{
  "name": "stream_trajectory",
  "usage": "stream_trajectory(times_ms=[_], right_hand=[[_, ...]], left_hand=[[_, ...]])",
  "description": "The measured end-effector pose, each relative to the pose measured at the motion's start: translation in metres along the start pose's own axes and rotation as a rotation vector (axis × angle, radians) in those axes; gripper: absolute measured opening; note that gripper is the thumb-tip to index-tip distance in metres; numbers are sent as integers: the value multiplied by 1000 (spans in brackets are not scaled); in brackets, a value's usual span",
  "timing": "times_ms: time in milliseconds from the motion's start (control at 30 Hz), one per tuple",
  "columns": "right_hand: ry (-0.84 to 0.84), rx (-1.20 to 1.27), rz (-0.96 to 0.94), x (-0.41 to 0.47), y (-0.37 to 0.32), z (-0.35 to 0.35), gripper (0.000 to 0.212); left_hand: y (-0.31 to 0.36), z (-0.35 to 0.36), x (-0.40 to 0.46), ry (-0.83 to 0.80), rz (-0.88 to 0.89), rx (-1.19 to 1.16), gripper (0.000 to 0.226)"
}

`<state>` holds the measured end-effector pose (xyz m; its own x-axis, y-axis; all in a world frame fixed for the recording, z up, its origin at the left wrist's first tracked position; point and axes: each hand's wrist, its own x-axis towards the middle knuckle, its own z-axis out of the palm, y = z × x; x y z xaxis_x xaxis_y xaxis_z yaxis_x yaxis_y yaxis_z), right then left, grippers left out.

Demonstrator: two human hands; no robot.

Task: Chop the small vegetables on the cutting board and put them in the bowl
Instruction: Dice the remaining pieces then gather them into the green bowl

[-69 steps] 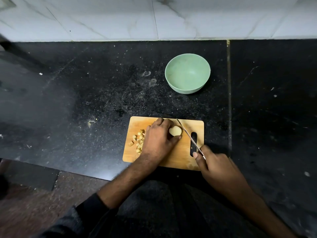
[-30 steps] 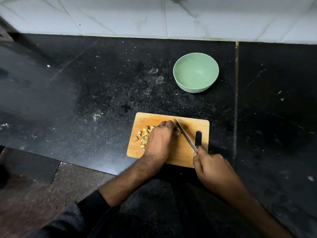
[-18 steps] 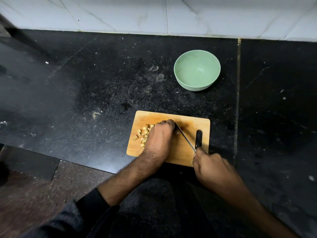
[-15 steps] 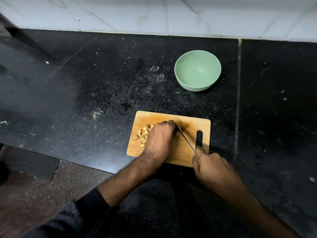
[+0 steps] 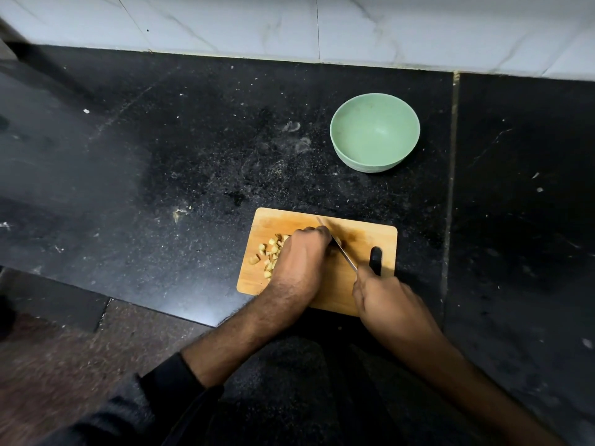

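head view: small pale-yellow chopped vegetable pieces (image 5: 269,254) lie scattered on the left part of the wooden cutting board (image 5: 357,235), on the black counter (image 5: 161,156). the left hand (image 5: 301,262) has its grip curled down over something hidden beneath it. the right hand (image 5: 384,296) grips the knife (image 5: 338,244), its blade slanting beside the left knuckles. the green bowl (image 5: 375,133) stands apart behind the board.

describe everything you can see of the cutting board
The cutting board is a small, light wooden rectangle with rounded corners and a dark handle slot at its right end. It lies flat near the black counter's front edge. Chopped pieces sit on its left; the left hand rests on it.
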<state>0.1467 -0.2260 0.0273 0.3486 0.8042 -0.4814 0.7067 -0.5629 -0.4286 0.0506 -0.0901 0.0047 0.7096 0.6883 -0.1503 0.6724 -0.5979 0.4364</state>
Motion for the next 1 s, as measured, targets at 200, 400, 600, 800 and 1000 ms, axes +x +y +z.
stream_trajectory(times_ms=[200, 400, 600, 800, 1000], right_hand=[[3, 30, -9, 12, -8, 3, 16], [19, 33, -6, 16, -12, 7, 13], [-46, -23, 33, 7, -3, 10, 16], [-267, -59, 123, -21, 15, 9, 21], [-293, -87, 120, -44, 29, 4, 27]], left_hand=[[-2, 4, 1, 36, 3, 16, 17], [-5, 7, 1, 34, -14, 26, 4], [-5, 5, -2, 91, -24, -73, 14], [-10, 7, -5, 107, -17, -131, 15], [-15, 1, -2, 71, -77, -225, 22]])
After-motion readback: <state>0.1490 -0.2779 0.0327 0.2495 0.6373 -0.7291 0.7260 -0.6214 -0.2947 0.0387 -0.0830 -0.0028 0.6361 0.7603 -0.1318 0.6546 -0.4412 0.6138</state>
